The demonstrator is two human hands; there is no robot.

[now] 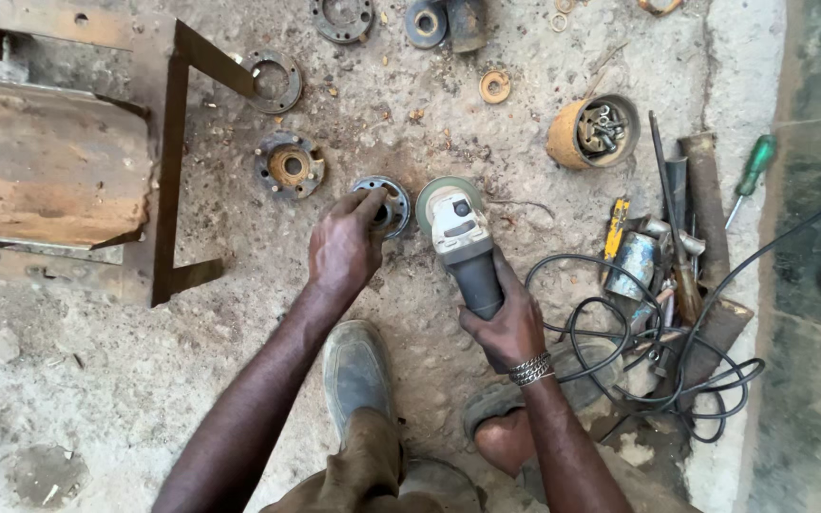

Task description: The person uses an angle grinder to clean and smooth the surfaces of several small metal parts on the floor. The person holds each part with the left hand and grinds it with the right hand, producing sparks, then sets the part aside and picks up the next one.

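On the gritty concrete floor [97,380], about midway across and just ahead of the person's feet, lies a round metal flange [387,204] with bolt holes around its rim; the left hand [344,249] reaches onto it, its fingers [365,203] curled and pinching the near rim. It looks like solid steel, stiff and fairly heavy for its size, with a dusty, rusted skin that should not slip much; the rim or the centre bore seem the natural places to take hold of it. Touching or just beside it to the right sits the green disc of an angle grinder [458,237], whose dark body the right hand [505,323] grips with fingers wrapped tightly around it. The grinder is probably weighty and awkward on its black cable [620,361], which loops toward the right edge of the floor. Farther off lie more rusty flanges [289,163], a rusted can of bolts [593,133], a heap of tools and bars [686,247] and a green-handled screwdriver [754,171]. A rusty steel frame [168,171] stands toward the far left corner. The floor is rough, stained and strewn with grit.
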